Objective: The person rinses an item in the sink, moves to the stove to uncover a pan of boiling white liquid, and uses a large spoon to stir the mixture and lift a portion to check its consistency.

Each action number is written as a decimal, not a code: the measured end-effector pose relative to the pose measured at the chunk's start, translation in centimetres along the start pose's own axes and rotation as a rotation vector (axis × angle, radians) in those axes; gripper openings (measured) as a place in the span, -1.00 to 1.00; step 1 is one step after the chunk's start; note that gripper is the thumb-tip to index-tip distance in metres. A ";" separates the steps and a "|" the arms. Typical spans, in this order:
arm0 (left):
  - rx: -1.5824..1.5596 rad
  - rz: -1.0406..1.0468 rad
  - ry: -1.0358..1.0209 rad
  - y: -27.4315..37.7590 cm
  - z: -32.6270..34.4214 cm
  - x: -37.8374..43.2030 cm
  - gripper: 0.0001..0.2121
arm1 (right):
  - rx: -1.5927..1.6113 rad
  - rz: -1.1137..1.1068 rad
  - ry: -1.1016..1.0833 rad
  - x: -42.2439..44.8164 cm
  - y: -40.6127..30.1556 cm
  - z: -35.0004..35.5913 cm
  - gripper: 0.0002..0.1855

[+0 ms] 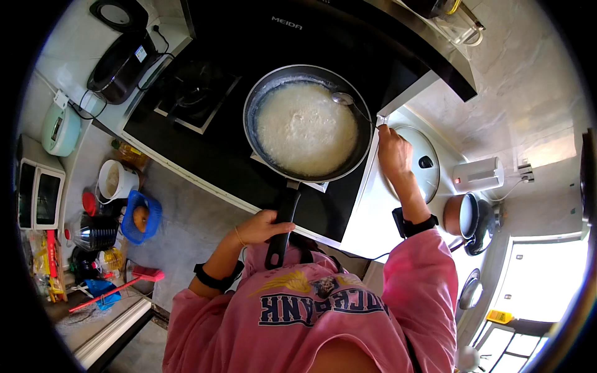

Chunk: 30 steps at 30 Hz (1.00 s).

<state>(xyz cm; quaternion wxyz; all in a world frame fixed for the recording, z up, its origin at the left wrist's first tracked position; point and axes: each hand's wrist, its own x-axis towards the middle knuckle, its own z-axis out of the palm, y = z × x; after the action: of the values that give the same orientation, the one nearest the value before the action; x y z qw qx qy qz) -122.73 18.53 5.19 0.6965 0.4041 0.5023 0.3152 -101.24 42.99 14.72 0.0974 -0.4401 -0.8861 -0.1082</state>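
A dark frying pan [250, 135] sits over the near burner of a black gas hob, holding a bubbling, milky white liquid [305, 130]. My left hand [265, 227] is at the pan's black handle [288, 210], its thumb lying across it and the other fingers partly hidden. My right hand [394, 151], to the right of the pan, grips the thin handle of a metal spoon [343, 98]. The spoon's bowl rests by the liquid's edge at the pan's upper right. Behind my right hand a glass lid [425, 140] with a black knob lies on the white counter.
An unused burner [193, 93] is left of the pan, with a black rice cooker [123, 67] beyond. At right are a white electric appliance [478, 175] and a copper-coloured saucepan [459, 214]. A blue basket [156, 219], white bucket [128, 182] and red broom [149, 273] stand lower left.
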 end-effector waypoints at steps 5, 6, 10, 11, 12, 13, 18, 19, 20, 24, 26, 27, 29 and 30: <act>-0.015 0.040 -0.027 -0.2 0.0 0.0 -0.79 | 0.008 0.091 -0.242 -1.0 -1.8 -0.7 -0.90; -0.004 0.050 -0.035 0.4 -0.1 -0.2 -0.78 | 0.058 0.098 -0.261 -1.8 -2.3 -0.9 -0.90; 0.037 -0.025 -0.026 1.5 -0.1 -0.6 -0.77 | 0.239 0.069 -0.272 -4.2 -2.4 -1.7 -0.87; 0.073 0.018 -0.025 0.9 -0.2 -0.3 -0.76 | 0.334 0.048 -0.256 -4.4 -2.2 -1.9 -0.86; 0.108 0.060 -0.024 0.4 -0.3 0.0 -0.76 | 0.332 0.046 -0.254 -4.6 -2.2 -2.2 -0.86; 0.108 0.064 -0.022 0.0 -0.3 0.0 -0.76 | 0.460 0.065 -0.251 -4.6 -2.4 -2.7 -0.86; 0.084 0.075 -0.057 0.2 -0.4 0.0 -0.76 | 0.611 0.019 -0.179 -5.4 -3.8 -3.9 -0.90; 0.084 0.071 -0.058 0.3 -0.4 0.0 -0.76 | 0.484 -0.024 -0.162 -5.3 -4.2 -4.3 -0.91; 0.068 0.045 -0.051 0.7 -0.3 -0.1 -0.76 | 0.356 -0.067 -0.144 -5.2 -4.4 -4.5 -0.91; 0.125 0.032 -0.011 0.0 -0.3 0.2 -0.77 | 0.228 -0.158 0.005 -4.8 -3.3 -3.3 -0.87; 0.127 0.016 -0.010 0.5 -0.2 0.0 -0.77 | 0.121 -0.095 0.020 -4.9 -2.4 -2.7 -0.89; 0.130 0.000 -0.010 0.8 -0.1 0.0 -0.78 | 0.086 -0.040 -0.038 -4.9 -2.1 -2.5 -0.92; 0.112 0.010 -0.003 -0.2 -0.1 0.2 -0.78 | 0.085 0.021 -0.099 -5.1 -2.1 -2.2 -0.93; 0.097 0.022 0.001 -0.6 -0.1 0.4 -0.78 | 0.081 0.084 -0.158 -5.2 -2.1 -2.1 -0.94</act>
<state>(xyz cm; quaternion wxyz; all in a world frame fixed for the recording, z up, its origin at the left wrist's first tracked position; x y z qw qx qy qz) -122.69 18.58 4.48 0.6722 0.4427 0.5131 0.2983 -99.67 37.24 15.07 0.0492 -0.4799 -0.8753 -0.0329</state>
